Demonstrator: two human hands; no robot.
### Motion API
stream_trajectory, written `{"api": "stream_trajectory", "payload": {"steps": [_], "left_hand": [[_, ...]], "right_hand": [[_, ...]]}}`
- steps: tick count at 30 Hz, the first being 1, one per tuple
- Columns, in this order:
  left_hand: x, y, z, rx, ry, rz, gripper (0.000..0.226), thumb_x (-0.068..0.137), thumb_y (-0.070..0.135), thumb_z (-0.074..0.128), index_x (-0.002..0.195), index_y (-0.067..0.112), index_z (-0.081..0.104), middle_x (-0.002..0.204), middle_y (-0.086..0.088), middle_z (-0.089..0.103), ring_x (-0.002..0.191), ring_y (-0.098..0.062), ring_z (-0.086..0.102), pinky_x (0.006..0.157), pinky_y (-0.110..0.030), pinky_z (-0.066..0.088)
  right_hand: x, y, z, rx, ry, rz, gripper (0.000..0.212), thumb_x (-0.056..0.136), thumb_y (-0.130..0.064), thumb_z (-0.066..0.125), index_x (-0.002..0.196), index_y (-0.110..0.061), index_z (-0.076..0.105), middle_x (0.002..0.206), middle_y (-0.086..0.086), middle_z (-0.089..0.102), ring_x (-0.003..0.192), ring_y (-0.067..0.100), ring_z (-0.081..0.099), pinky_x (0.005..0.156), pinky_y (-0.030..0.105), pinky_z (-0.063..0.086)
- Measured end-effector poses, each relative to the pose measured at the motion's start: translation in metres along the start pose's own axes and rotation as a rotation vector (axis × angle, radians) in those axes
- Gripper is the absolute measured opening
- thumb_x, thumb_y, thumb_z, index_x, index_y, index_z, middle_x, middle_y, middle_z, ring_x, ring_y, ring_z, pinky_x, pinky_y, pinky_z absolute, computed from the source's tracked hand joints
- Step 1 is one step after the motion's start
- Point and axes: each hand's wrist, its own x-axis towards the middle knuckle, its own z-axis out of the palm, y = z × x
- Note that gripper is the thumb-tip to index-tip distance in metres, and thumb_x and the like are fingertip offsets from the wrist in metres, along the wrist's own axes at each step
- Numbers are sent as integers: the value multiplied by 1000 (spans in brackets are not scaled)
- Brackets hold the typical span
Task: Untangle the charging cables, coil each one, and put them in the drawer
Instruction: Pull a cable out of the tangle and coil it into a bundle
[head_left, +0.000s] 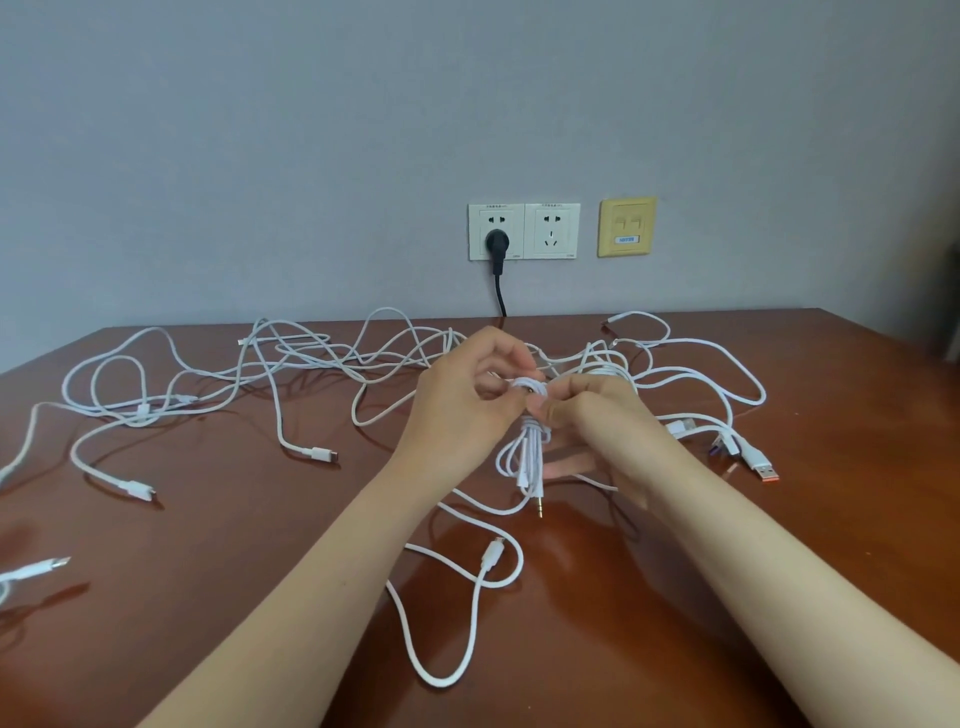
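1. Fingers (505, 351) of our left hand (462, 400) and right hand (592, 410) curl tight, pinching the top of the coiled cable (524, 452) between them.
2. It hangs straight below the fingers, long axis running down toward us, jack plug (540, 506) pointing at the counter (208, 571).
3. We judge both hands equally near; loose cables (311, 358) sprawl beyond and beside the fingers.

Tangled cables (318, 454) spread across the table (208, 597) from left to right; a coiled bundle (530, 451) hangs at centre, wall sockets (523, 231) above it.
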Motion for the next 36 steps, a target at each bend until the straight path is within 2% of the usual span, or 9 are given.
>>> {"api": "stream_trajectory", "payload": {"steps": [4, 10, 14, 17, 21, 24, 27, 30, 36], "left_hand": [[0, -1, -1, 31, -32, 24, 38, 79, -3, 64, 76, 34, 56, 77, 19, 67, 72, -3, 65, 73, -20, 53], [0, -2, 1, -15, -46, 28, 39, 84, -1, 62, 76, 36, 56, 80, 20, 66, 67, -2, 63, 61, -24, 54], [2, -2, 2, -127, -7, -29, 31, 85, -2, 61, 79, 28, 55, 79, 14, 65, 60, -1, 59, 54, -22, 53], [4, -3, 2, -176, 41, -70, 31, 84, -4, 61, 80, 26, 54, 85, 5, 67, 62, -6, 60, 54, -22, 53], [7, -5, -2, -197, 89, -98, 35, 83, -9, 58, 79, 26, 54, 90, 1, 67, 65, -10, 63, 54, -22, 53], [6, -5, -1, -161, 68, -76, 37, 82, -10, 55, 79, 27, 54, 88, 4, 66, 61, -8, 63, 58, -28, 55], [5, -3, 0, -171, 53, -57, 39, 81, -13, 53, 77, 26, 55, 78, 13, 67, 59, -7, 61, 55, -24, 53], [5, -1, 0, -173, 39, -58, 39, 82, -13, 52, 77, 26, 55, 72, 15, 68, 59, -9, 62, 54, -23, 53], [4, 1, 1, -247, 20, -74, 34, 84, -12, 54, 80, 23, 55, 81, 7, 70, 62, -7, 64, 56, -22, 54]], "right_hand": [[1, 3, 1, -48, 42, -16, 8, 87, -13, 63, 81, -8, 62, 81, 13, 62, 72, 27, 64, 61, 41, 59], [2, 4, 0, -90, 108, -84, 22, 84, -26, 68, 72, -10, 59, 61, 4, 55, 52, 14, 51, 46, 24, 44], [4, 5, 2, -76, 152, -197, 33, 79, -32, 70, 83, 1, 65, 70, 9, 59, 63, 16, 51, 62, 27, 41], [3, 2, 1, -43, 102, -220, 22, 83, -27, 66, 85, -5, 69, 77, 7, 64, 69, 13, 56, 67, 25, 44], [3, -1, -3, 9, -44, -178, 15, 90, -10, 57, 83, -16, 68, 71, 1, 65, 60, 9, 58, 55, 20, 48], [3, 1, -2, -36, -3, -187, 10, 89, -9, 59, 85, -14, 67, 71, 2, 64, 56, 6, 57, 52, 17, 46], [3, 4, 1, -54, 46, -184, 9, 87, -12, 63, 93, -6, 66, 73, 5, 64, 54, 8, 57, 45, 15, 42], [6, 9, 3, -107, 125, -211, 12, 87, -18, 63, 92, -7, 66, 76, 8, 65, 64, 18, 59, 52, 21, 45], [8, 8, 1, -205, 214, -330, 10, 83, -24, 67, 76, -20, 61, 70, -2, 59, 66, 13, 55, 66, 26, 43]]}}
